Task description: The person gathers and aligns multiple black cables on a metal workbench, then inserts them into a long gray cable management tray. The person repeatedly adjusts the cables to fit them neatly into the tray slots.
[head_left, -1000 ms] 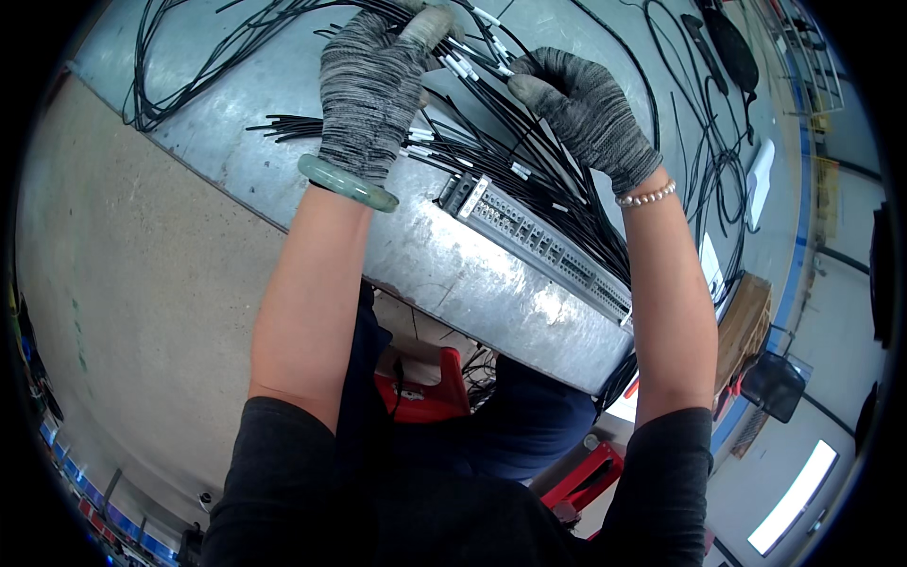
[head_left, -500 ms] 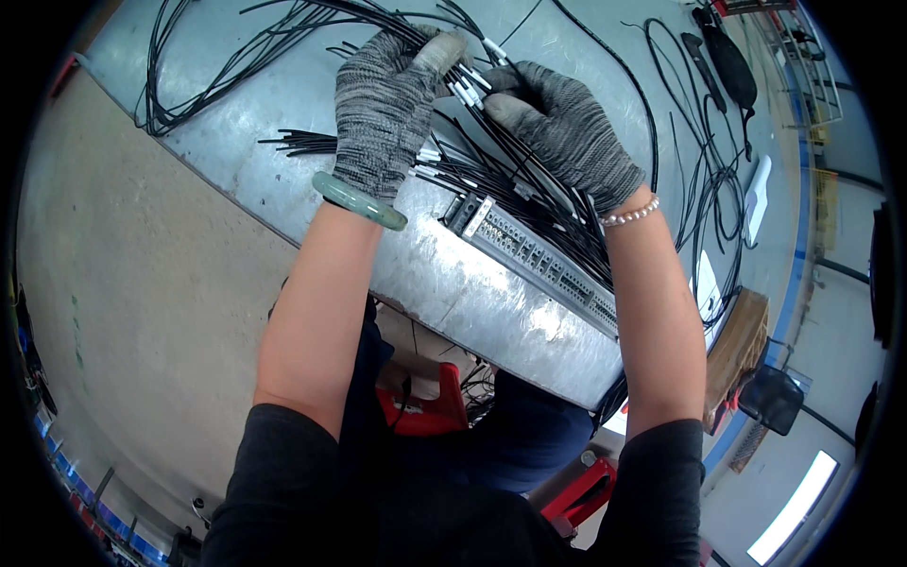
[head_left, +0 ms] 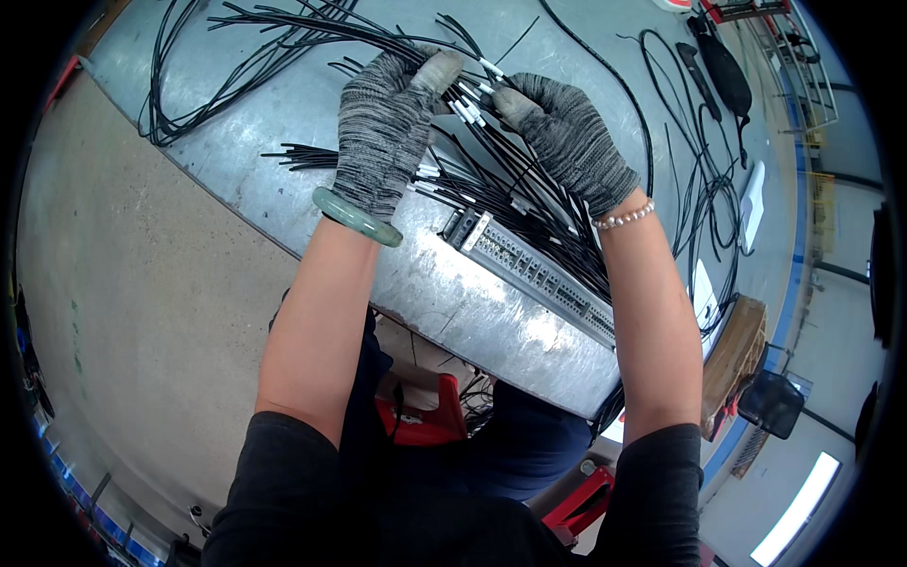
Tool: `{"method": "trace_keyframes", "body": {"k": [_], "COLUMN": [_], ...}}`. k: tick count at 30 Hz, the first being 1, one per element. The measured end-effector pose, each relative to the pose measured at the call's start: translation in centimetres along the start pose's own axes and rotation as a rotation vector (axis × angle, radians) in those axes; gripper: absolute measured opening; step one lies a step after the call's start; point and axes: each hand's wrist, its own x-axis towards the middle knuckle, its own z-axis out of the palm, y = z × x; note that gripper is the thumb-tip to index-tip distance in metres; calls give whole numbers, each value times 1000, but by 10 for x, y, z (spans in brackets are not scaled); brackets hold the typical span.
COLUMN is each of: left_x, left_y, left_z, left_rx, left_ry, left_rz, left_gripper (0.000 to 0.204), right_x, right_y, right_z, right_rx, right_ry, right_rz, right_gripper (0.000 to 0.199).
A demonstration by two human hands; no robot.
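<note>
At the upper centre of the frame, a left hand (head_left: 385, 123) in a grey mottled knit glove grasps a bundle of thin black cables (head_left: 389, 41) with white sleeves (head_left: 466, 111). The right hand (head_left: 574, 137), gloved alike, curls its fingers beside the sleeves; whether it grips a cable cannot be told. Below, right of centre, a long grey terminal strip (head_left: 540, 274) lies on the silvery metal desk (head_left: 425, 283).

Left head-worn fisheye, facing down, close above metal bench (head_left: 453, 298), wearer's forearms (head_left: 312, 317) in from lower edge, straight lines bowed.
</note>
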Motion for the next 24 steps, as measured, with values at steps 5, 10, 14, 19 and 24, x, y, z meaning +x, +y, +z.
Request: {"method": "trace_keyframes", "body": {"k": [5,10,14,19,24], "left_x": [2,-1,-1,0,3], "left_y": [-2,-2,-3,-3,-3], "left_z": [-4,-4,-6,0,-3], "left_rx": [73,-29,-19,-13,34], "left_ry": [-42,-79,-99,-64,-46], "left_rz": [-17,25,3,122,55], "left_gripper": [37,48,39,34,36], "right_x": [1,1,1,3,9], "right_y": [5,4,1,-6,3], "right_z": [-2,-1,2,-2,1], "right_rx": [-2,-66,-101,-114,-85], "right_ry": [23,53,82,14,25], "right_rz": [-42,-73,-74,-14,-65], "right_gripper": [37,37,32,36,36]}}
